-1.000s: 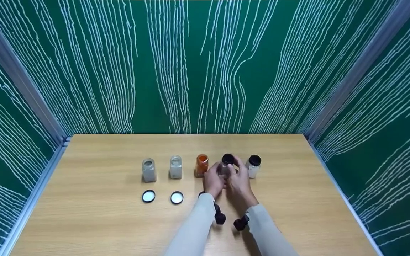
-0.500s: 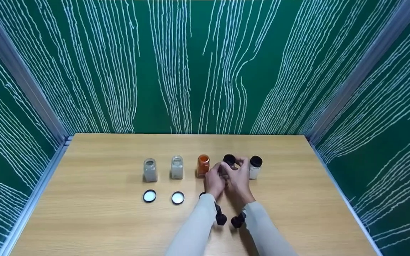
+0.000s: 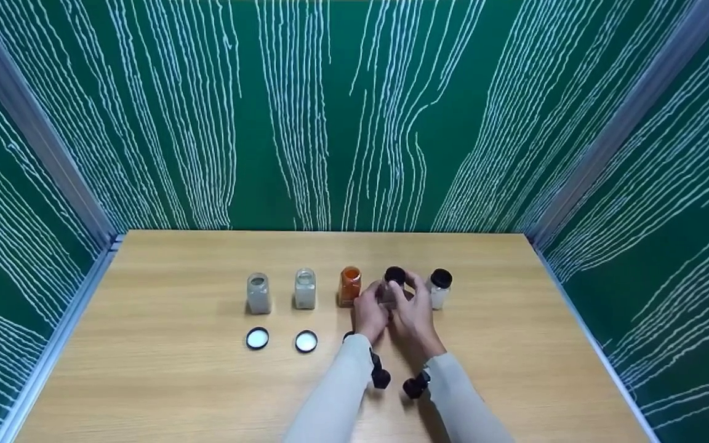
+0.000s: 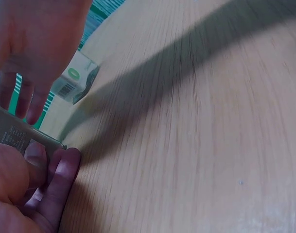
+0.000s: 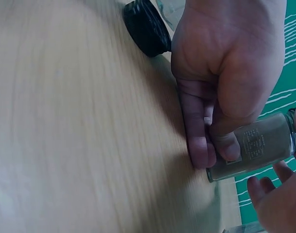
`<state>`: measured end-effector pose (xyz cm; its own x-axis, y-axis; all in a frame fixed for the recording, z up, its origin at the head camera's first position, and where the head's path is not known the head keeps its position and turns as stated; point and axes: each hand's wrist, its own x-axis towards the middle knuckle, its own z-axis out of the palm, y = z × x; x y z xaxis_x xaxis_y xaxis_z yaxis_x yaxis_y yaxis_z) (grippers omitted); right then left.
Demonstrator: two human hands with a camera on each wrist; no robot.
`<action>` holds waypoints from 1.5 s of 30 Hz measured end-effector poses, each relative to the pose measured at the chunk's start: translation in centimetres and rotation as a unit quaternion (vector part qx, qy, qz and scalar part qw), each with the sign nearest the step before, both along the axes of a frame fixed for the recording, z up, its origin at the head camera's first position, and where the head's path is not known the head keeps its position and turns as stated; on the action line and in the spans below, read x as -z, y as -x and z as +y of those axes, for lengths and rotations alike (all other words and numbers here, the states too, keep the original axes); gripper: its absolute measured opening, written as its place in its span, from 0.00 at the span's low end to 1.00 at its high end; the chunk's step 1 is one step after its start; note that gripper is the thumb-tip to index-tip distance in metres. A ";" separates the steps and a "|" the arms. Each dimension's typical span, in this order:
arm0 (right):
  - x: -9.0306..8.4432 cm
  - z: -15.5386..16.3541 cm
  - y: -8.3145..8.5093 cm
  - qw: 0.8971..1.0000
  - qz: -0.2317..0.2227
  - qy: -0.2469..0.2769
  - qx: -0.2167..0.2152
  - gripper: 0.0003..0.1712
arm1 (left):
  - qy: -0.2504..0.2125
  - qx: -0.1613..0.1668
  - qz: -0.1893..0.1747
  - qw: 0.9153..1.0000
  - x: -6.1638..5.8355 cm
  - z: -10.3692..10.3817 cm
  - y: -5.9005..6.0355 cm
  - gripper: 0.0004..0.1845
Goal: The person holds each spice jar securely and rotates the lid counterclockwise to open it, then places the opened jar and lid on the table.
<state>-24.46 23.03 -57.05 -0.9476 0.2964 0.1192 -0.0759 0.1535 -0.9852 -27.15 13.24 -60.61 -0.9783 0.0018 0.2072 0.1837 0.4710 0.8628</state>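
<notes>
Wooden surface, items left to right.

Open jar of grey powder, standing upright, its white-lined lid lying just in front of it; both are sitting where they sat a second ago.

Open jar of pale powder, upright, with a second lid lying in front; neither is shifting.

Orange spice jar, uncapped, standing just beside the left hand. A black cap is lying on the surface near that hand's wrist.

Left hand: grip is curling round the lower body of the capped spice jar, fingers wrapped about its labelled side, as in the earlier frames.

Capped spice jar: standing fourth in the row, between the orange jar and the last one, base resting on the surface.

Right hand: fingertips are reaching up to the jar's black cap; half a second ago they were bunching higher over it, and are now sitting a little lower. Whether they are pinching the cap cannot be told.

White-powder jar with black cap, upright at the row's right end, just beside the right hand, remaining in place.
</notes>
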 end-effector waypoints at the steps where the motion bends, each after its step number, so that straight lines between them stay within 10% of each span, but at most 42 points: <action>1: 0.0 0.0 0.0 1.000 0.003 -0.004 0.000 0.23 | 0.000 0.000 0.000 1.000 0.0 0.0 0.0 0.16; 32: -2.1 0.9 0.0 0.997 0.024 -0.067 0.025 0.27 | -0.005 0.009 -0.016 1.000 -0.8 -0.2 -0.6 0.26; 45: -2.9 0.8 -0.2 0.988 0.131 -0.072 0.048 0.22 | -0.001 -0.005 -0.001 1.000 -0.3 0.0 -0.4 0.27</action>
<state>-24.23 23.85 -54.16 -0.8466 0.3457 0.4047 -0.3044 0.3094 -0.9009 -26.72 13.22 -60.26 -0.9785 -0.0082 0.2059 0.1778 0.4713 0.8639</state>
